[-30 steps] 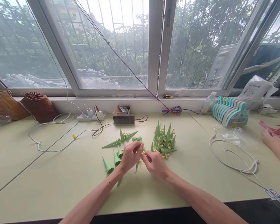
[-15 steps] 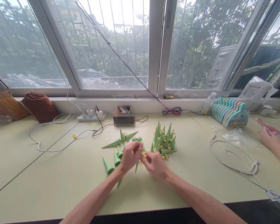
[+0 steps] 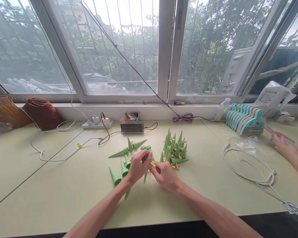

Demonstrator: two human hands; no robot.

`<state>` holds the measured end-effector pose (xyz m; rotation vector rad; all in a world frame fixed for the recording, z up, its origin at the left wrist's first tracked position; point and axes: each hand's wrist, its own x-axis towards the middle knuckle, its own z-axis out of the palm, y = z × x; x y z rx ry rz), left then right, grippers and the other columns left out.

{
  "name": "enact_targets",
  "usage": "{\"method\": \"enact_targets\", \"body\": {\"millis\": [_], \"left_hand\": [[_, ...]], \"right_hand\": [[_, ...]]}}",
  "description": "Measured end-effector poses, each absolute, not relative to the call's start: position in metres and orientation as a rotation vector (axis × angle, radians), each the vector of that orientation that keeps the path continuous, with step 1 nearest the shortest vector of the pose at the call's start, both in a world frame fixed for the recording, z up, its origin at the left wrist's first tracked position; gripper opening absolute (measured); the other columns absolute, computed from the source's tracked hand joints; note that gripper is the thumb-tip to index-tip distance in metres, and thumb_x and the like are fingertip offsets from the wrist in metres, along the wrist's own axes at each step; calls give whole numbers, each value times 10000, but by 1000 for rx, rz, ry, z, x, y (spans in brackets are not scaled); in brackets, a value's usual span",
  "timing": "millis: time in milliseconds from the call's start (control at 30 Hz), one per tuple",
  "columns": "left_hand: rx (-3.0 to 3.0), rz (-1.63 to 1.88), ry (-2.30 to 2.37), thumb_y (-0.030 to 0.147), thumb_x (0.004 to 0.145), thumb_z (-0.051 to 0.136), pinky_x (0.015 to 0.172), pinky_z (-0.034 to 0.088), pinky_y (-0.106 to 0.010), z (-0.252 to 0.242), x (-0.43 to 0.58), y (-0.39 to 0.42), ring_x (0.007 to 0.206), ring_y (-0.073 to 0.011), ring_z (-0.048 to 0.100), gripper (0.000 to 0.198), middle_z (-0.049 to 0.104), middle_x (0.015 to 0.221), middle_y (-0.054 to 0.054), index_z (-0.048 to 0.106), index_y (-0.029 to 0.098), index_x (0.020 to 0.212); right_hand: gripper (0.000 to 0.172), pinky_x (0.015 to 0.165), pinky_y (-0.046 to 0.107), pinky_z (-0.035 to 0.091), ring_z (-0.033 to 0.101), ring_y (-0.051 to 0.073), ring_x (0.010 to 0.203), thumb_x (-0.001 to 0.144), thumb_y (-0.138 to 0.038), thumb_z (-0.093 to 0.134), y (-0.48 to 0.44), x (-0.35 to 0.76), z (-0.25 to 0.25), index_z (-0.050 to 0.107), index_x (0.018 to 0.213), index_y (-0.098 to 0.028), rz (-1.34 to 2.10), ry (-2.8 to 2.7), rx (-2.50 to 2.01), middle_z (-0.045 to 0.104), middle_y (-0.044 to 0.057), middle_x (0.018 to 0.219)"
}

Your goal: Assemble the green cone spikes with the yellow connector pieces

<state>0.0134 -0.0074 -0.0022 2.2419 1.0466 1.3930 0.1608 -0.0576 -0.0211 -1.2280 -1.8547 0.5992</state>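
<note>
Near the middle of the pale green tabletop (image 3: 188,206), the person's left hand (image 3: 139,165) and right hand (image 3: 167,174) come close together over a small, stubby yellow plastic fitting (image 3: 152,165). The right grip pinches this fitting between thumb and forefinger; the left grip has its fingers curled beside it, but what lies within them is hidden, so I cannot tell whether they are closed on anything. Below the left fingertips, the pointed end of a slim green plastic cone (image 3: 145,178) aims toward the person; whether it is held or lying is unclear. Left of the hands, a hollow green plastic cone with its round mouth toward the person (image 3: 115,177) rests near others. Right of them stands a dense cluster of green cones with yellow fittings (image 3: 175,147), mostly points up. Farther right, another person's hand (image 3: 285,148) holds a flat pink object (image 3: 284,137).
</note>
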Motion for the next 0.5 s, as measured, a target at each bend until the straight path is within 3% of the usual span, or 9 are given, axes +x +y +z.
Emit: {"method": "enact_targets", "body": {"millis": [300, 500], "left_hand": [[2232, 1361, 1076, 254, 937, 523, 472, 376, -217, -2, 14, -8, 493, -89, 426, 240, 549, 593, 23, 583, 174, 718], [2253, 1355, 1062, 247, 938, 519, 472, 376, -212, -3, 14, -7, 495, -87, 431, 241, 548, 594, 25, 573, 174, 715]], "right_hand": [[285, 466, 230, 259, 379, 89, 427, 911, -304, 538, -60, 161, -19, 423, 671, -201, 649, -1859, -1207, 450, -60, 494], [329, 463, 244, 230, 342, 91, 425, 948, -319, 486, -59, 161, -20, 390, 655, -204, 630, -1877, -1217, 420, -57, 489]]}}
